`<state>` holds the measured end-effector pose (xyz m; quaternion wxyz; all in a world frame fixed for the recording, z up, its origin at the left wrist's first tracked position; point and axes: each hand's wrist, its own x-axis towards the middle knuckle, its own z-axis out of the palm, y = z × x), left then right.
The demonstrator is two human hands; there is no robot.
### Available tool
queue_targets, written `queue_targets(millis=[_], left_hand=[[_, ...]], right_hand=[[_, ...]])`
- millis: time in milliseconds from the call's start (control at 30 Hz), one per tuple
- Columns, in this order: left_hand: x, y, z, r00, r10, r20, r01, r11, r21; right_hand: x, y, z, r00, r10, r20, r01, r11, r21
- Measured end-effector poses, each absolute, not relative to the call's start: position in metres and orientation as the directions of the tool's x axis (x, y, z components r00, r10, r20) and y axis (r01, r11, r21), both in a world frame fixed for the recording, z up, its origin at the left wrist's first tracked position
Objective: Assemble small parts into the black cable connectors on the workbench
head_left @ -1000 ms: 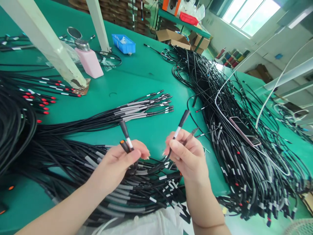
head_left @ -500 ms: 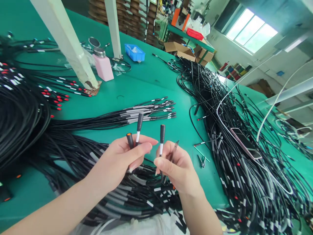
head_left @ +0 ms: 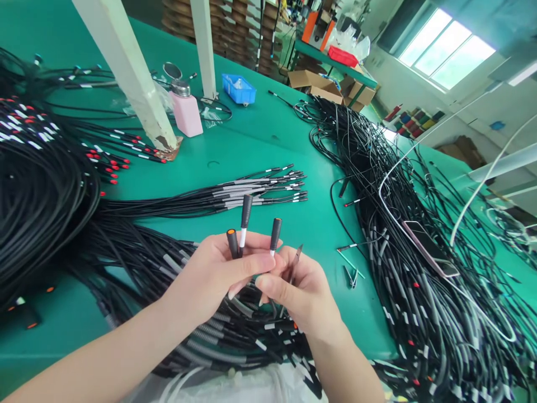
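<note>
My left hand (head_left: 226, 266) is closed around black cable connectors. One connector (head_left: 246, 211) with a white label stands upright from it, and a shorter one (head_left: 232, 242) shows an orange end. Between my left thumb and fingers is the labelled neck of another orange-ended connector (head_left: 275, 234). My right hand (head_left: 300, 291) is closed just beside it, fingers bent, with a thin pointed metal tool (head_left: 297, 256), perhaps tweezers, sticking up from the grip. Whether the right fingertips still pinch that last cable is hidden. Below both hands lies a bundle of black cables (head_left: 210, 330) with grey ribbed sleeves.
A fanned cable bundle (head_left: 243, 190) lies ahead, a coiled pile (head_left: 37, 184) at left. At right, a long cable heap (head_left: 403, 268) carries a phone (head_left: 432, 249). Small snips (head_left: 351, 277), a pink bottle (head_left: 187, 115), a blue tray (head_left: 239, 89) and white posts (head_left: 130, 73) stand about.
My left thumb and fingers have moved right onto the connector that my right hand was pinching. My right thumb has shifted lower on it. The view has shifted slightly.
</note>
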<state>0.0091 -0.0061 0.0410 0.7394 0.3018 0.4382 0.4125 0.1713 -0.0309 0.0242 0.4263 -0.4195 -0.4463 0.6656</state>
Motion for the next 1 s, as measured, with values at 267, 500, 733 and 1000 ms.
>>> queue_targets(millis=[267, 500, 733, 1000], left_hand=[[0.009, -0.003, 0.043, 0.319, 0.874, -0.366, -0.429, 0.477, 0.767], [0.01, -0.003, 0.041, 0.384, 0.844, -0.375, -0.453, 0.526, 0.72], [0.008, -0.003, 0.037, 0.34, 0.851, -0.4, -0.416, 0.517, 0.748], [0.007, -0.003, 0.032, 0.312, 0.883, -0.35, -0.516, 0.467, 0.718]], right_hand=[[0.175, -0.032, 0.03, -0.364, 0.909, -0.201, -0.236, -0.3, -0.924], [0.177, -0.032, 0.028, -0.38, 0.907, -0.18, -0.241, -0.285, -0.928], [0.178, -0.031, 0.027, -0.405, 0.892, -0.202, -0.286, -0.334, -0.898], [0.178, -0.03, 0.031, -0.368, 0.911, -0.185, -0.332, -0.315, -0.889]])
